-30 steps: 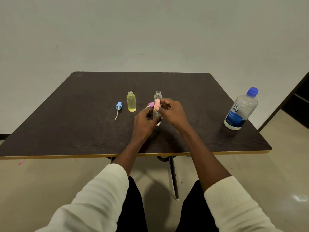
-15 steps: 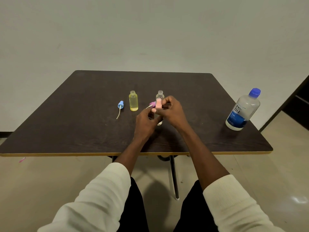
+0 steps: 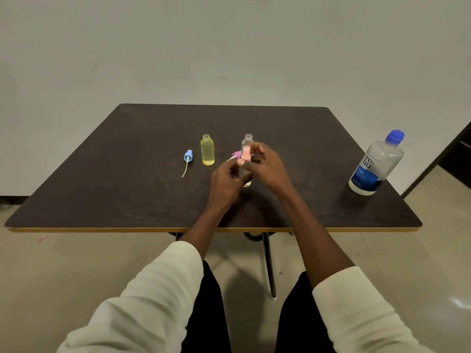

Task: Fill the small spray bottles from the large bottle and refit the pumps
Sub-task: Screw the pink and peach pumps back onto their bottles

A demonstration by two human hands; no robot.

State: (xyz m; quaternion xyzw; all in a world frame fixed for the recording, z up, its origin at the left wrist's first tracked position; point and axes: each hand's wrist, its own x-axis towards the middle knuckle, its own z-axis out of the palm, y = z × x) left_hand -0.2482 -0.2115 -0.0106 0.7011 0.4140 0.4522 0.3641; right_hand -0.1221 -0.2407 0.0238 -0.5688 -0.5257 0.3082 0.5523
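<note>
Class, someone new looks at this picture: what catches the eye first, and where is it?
Both hands, left hand and right hand, meet mid-table around a small bottle with a pink pump. At the right edge stands the large bottle, blue cap on. Left of the hands is an open yellow bottle.

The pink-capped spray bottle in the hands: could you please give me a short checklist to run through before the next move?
1. Left hand grips the pink-capped spray bottle: ok.
2. Right hand fingers at the pink cap: ok.
3. Pump fully seated on that bottle: cannot tell.
4. Yellow bottle has its pump: not ok, neck open; blue pump lies beside it on the table.
5. Clear bottle behind has its pump: not ok; purple pump lies by it.
6. Large bottle upright, capped: ok.
</note>
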